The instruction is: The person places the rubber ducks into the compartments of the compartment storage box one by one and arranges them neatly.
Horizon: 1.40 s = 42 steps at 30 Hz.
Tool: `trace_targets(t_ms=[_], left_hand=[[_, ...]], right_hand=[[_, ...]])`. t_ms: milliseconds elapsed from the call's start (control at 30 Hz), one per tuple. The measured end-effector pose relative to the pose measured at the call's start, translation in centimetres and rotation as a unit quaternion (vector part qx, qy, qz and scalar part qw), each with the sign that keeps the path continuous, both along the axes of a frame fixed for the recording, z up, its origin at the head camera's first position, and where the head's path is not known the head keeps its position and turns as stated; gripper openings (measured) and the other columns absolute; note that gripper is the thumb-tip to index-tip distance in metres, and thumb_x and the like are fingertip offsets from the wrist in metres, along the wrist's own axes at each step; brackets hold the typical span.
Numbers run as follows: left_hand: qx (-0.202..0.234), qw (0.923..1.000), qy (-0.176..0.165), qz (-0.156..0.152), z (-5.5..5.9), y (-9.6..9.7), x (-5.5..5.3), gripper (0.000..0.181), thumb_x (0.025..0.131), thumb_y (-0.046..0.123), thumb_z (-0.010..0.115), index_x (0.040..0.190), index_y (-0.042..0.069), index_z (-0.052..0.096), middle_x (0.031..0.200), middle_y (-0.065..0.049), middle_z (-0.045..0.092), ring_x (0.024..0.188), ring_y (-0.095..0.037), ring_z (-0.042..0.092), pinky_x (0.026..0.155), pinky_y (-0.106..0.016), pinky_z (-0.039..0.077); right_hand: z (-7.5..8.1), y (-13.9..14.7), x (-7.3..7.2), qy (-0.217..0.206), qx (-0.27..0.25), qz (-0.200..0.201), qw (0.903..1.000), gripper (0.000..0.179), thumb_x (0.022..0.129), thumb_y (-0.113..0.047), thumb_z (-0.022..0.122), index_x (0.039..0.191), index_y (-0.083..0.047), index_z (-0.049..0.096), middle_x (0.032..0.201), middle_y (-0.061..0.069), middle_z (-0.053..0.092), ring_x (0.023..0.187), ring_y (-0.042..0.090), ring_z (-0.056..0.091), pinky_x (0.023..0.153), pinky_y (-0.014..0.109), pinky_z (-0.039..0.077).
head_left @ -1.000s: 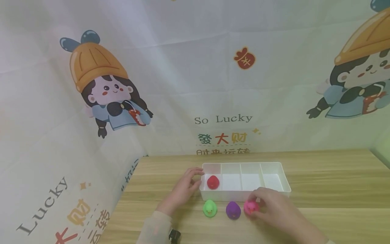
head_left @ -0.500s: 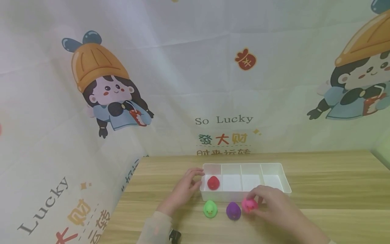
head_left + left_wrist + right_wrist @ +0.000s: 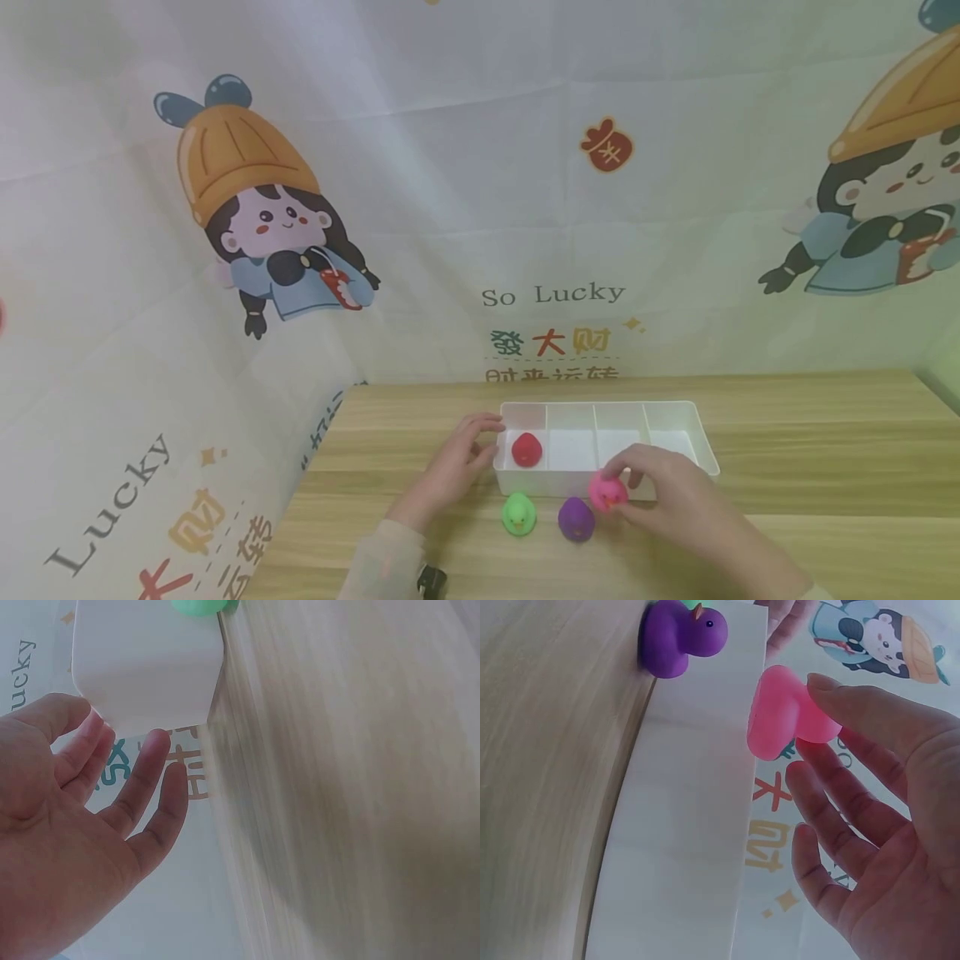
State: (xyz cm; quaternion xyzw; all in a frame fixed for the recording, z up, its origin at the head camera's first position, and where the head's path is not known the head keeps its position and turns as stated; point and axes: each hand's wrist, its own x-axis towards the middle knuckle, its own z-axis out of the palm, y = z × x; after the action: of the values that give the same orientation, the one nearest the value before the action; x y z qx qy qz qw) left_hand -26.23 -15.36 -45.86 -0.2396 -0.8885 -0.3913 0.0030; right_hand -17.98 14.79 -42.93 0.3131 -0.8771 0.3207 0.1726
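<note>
My right hand (image 3: 669,493) pinches a pink rubber duck (image 3: 609,493) between thumb and fingers. In the right wrist view the pink duck (image 3: 780,712) is raised to about the height of the tray's near wall. My left hand (image 3: 459,458) rests at the left end of a white tray (image 3: 540,482) with four compartments; its fingers (image 3: 154,750) are spread and loosely bent there. A red rubber duck (image 3: 527,450) lies in the leftmost compartment. On the table before the tray stand a green rubber duck (image 3: 518,515) and a purple rubber duck (image 3: 577,520).
The wooden table (image 3: 810,450) reaches back to a hanging cloth (image 3: 465,167) printed with cartoon figures and lettering. A small black object (image 3: 431,581) shows beside the left sleeve (image 3: 384,560).
My right hand has lifted the pink duck off the table and moved it slightly left and up, in front of the tray's near wall. My left hand stays at the tray's end.
</note>
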Motion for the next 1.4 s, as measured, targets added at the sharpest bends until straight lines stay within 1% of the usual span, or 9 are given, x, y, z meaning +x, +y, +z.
trace_targets(t_ms=[200,300,533,700,900,1033,1133,1267,1400], left_hand=[[0.005,1.0,-0.001,-0.001,-0.1,-0.1,-0.1,0.031,0.089,0.01,0.052,0.119,0.013,0.049,0.133,0.005,0.034,0.087,-0.017,0.052,0.072,-0.025,0.046],[0.006,1.0,-0.003,0.0,-0.2,-0.1,-0.1,0.031,0.089,0.013,0.052,0.12,0.014,0.048,0.133,0.006,0.034,0.087,-0.017,0.052,0.071,-0.024,0.046],[0.009,0.9999,-0.01,-0.007,-0.1,0.1,0.1,0.032,0.09,0.02,0.052,0.121,0.013,0.048,0.135,0.001,0.034,0.088,-0.016,0.052,0.071,-0.024,0.046],[0.01,0.9999,-0.013,-0.003,0.1,0.1,0.1,0.032,0.09,0.021,0.051,0.121,0.013,0.047,0.135,0.001,0.033,0.089,-0.015,0.051,0.071,-0.024,0.046],[0.006,0.9999,-0.015,0.001,0.2,0.1,0.1,0.031,0.09,0.019,0.051,0.12,0.013,0.048,0.134,0.003,0.033,0.088,-0.015,0.051,0.072,-0.024,0.046],[0.0,0.9999,-0.011,0.005,0.0,0.0,0.0,0.031,0.09,0.02,0.051,0.12,0.015,0.048,0.134,0.005,0.033,0.088,-0.014,0.051,0.072,-0.024,0.046],[-0.001,1.0,-0.005,0.005,-0.1,-0.1,0.0,0.03,0.09,0.018,0.051,0.12,0.017,0.048,0.134,0.004,0.034,0.088,-0.013,0.051,0.073,-0.024,0.046],[-0.002,1.0,0.0,0.002,-0.1,-0.1,-0.1,0.031,0.09,0.019,0.051,0.12,0.016,0.048,0.134,0.002,0.034,0.088,-0.014,0.051,0.072,-0.024,0.046],[-0.005,1.0,-0.005,0.005,0.1,0.0,0.0,0.032,0.09,0.023,0.051,0.121,0.015,0.048,0.134,0.005,0.033,0.088,-0.013,0.051,0.071,-0.024,0.046]], right_hand=[[0.3,-0.2,-0.2,0.005,0.001,0.001,1.0,0.032,0.064,-0.021,0.077,0.089,-0.028,0.059,0.087,-0.021,0.056,0.074,0.004,0.051,0.065,0.025,0.045],[0.5,-0.4,-0.3,0.005,-0.002,-0.001,1.0,0.031,0.065,-0.022,0.077,0.089,-0.029,0.06,0.087,-0.021,0.056,0.074,0.004,0.051,0.066,0.025,0.044],[0.8,-0.5,-0.5,-0.004,-0.013,-0.009,0.9999,0.029,0.066,-0.029,0.077,0.09,-0.031,0.06,0.088,-0.023,0.057,0.075,0.003,0.051,0.067,0.024,0.044],[0.9,-0.8,-1.0,-0.004,-0.006,-0.023,0.9997,0.031,0.065,-0.033,0.077,0.091,-0.029,0.06,0.088,-0.023,0.056,0.074,0.002,0.051,0.067,0.023,0.043],[0.7,-1.1,-1.5,-0.008,0.006,-0.032,0.9994,0.029,0.066,-0.032,0.076,0.09,-0.029,0.06,0.088,-0.023,0.056,0.074,0.003,0.051,0.066,0.023,0.043],[0.8,-1.3,-1.7,-0.001,0.004,-0.031,0.9995,0.028,0.066,-0.03,0.076,0.089,-0.028,0.061,0.087,-0.022,0.056,0.074,0.004,0.051,0.064,0.023,0.043],[0.8,-1.4,-1.9,0.007,0.002,-0.033,0.9994,0.028,0.066,-0.028,0.077,0.089,-0.028,0.061,0.087,-0.022,0.056,0.073,0.004,0.051,0.063,0.024,0.044],[0.8,-1.6,-2.1,0.006,0.002,-0.039,0.9992,0.027,0.066,-0.027,0.076,0.088,-0.029,0.06,0.085,-0.022,0.055,0.073,0.005,0.051,0.063,0.023,0.043],[0.7,-1.7,-2.3,0.001,0.005,-0.046,0.9989,0.027,0.066,-0.029,0.076,0.088,-0.03,0.06,0.085,-0.022,0.055,0.073,0.005,0.051,0.063,0.022,0.042]])
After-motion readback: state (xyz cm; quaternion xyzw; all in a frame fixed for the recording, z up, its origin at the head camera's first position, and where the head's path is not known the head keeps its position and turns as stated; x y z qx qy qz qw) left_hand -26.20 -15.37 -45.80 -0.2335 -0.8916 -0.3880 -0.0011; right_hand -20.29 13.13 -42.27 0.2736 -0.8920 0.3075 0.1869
